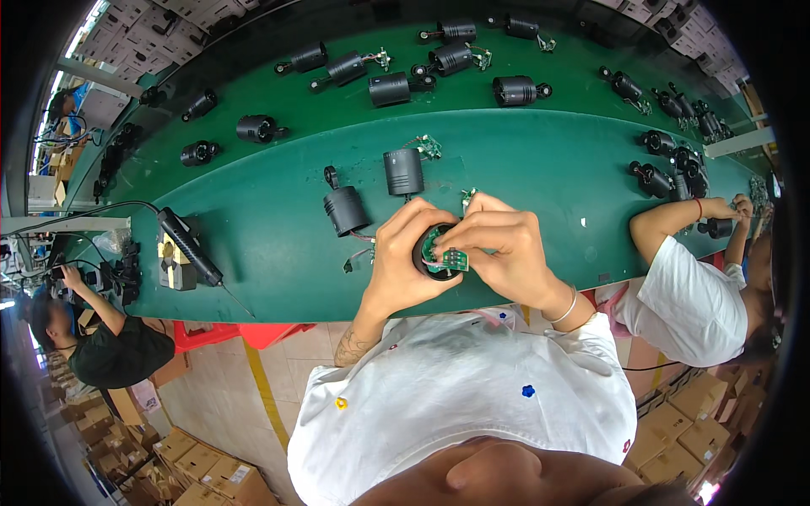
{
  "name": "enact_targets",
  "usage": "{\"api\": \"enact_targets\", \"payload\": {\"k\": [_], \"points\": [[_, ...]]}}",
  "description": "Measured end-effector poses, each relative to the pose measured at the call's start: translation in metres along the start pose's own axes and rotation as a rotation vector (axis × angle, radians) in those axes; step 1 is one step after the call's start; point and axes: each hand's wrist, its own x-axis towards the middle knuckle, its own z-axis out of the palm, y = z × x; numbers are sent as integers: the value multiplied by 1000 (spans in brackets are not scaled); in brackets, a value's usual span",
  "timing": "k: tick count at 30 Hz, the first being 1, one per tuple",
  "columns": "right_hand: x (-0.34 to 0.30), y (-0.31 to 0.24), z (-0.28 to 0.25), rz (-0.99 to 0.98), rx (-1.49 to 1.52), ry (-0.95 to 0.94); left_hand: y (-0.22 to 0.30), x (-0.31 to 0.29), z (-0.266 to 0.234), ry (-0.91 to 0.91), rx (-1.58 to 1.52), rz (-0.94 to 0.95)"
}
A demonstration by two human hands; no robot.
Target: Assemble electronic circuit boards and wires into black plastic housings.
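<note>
Green table [278, 261] w/ other black cylinders [403, 172] beyond; L hand [394, 257], fingers wrapped round one black housing [419, 255], open end up; sm. green PCB [456, 260] at its mouth, R side, just L of R hand [508, 253], the nearer; R fingers narrow, exact pinch hidden, can't tell.

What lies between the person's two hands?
Between them, the head view shows a black cylindrical housing, a green circuit board at its open end.

The housing [419, 254] is black, the circuit board [456, 260] and tabletop [283, 244] green.
</note>
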Motion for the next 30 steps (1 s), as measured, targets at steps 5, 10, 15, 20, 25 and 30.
{"api": "enact_targets", "payload": {"k": [5,10,15,20,25,30], "points": [[-11,-6,15,-132,-265,180,2,3,4,54,19,30],[-10,-7,9,-191,-282,189,1,3,5,52,21,75],[-7,-8,-5,-138,-163,70,2,3,9,30,33,100],[-16,-4,3,-253,-367,148,2,3,13,85,98,122],[-14,-2,-2,-217,-284,183,-3,2,17,101,105,188],[-5,-3,-10,27,-76,213,-4,1,23,213,74,197]]}}
